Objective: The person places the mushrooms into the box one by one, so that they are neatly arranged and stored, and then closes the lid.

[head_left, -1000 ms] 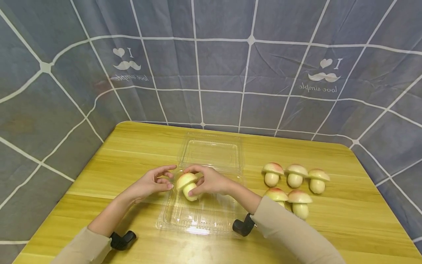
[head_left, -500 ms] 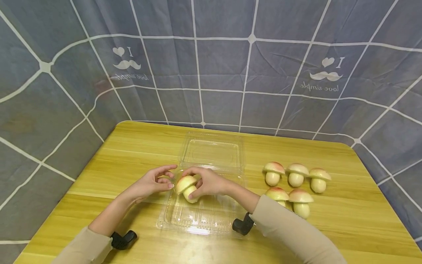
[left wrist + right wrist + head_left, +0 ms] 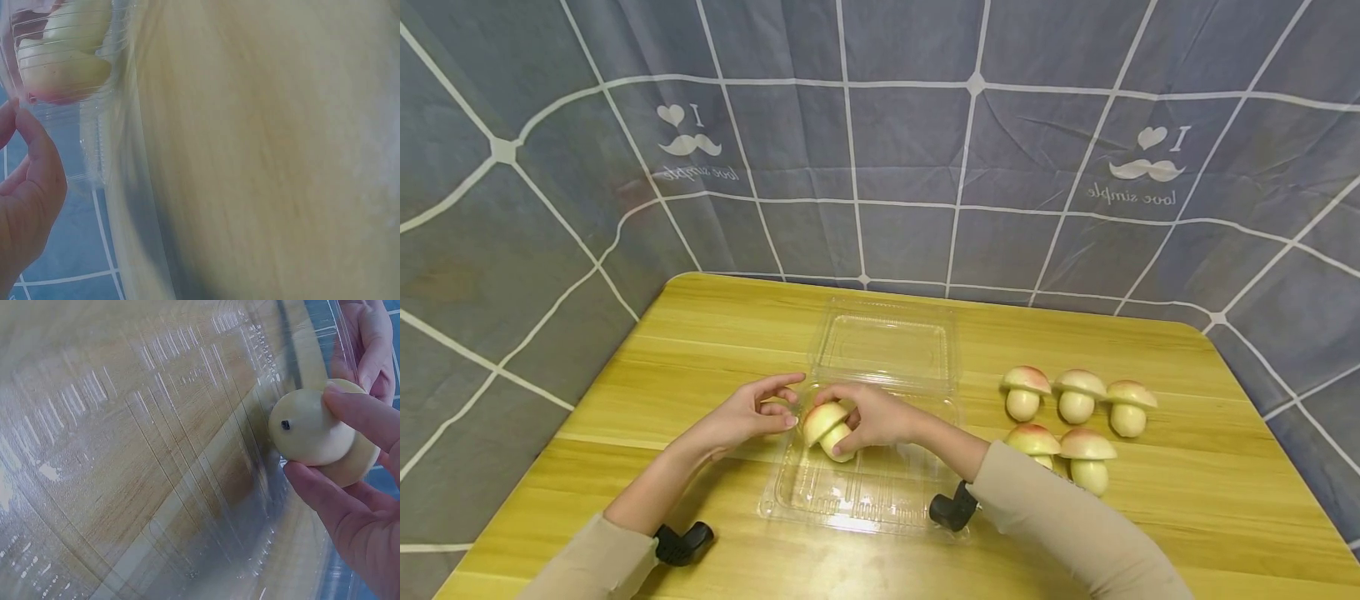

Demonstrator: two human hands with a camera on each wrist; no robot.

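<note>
Mushroom [image 3: 827, 427] tilted at left in the box [image 3: 880, 508]; right hand [image 3: 874, 417] grasps its stem [image 3: 306, 428], likely to control its lean. Left hand [image 3: 745, 417] at box's left edge, perhaps bracing it; whether gripping, we cannot tell. Five others [image 3: 1088, 458] right of box, presumably for reach.

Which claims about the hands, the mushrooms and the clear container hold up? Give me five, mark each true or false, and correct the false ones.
1. The right hand holds a mushroom. True.
2. Both hands hold mushrooms. False: the left hand holds none.
3. Five other mushrooms lie right of the clear container. True.
4. The container is closed. False: its lid is open.
5. The right sleeve is beige. True.
</note>
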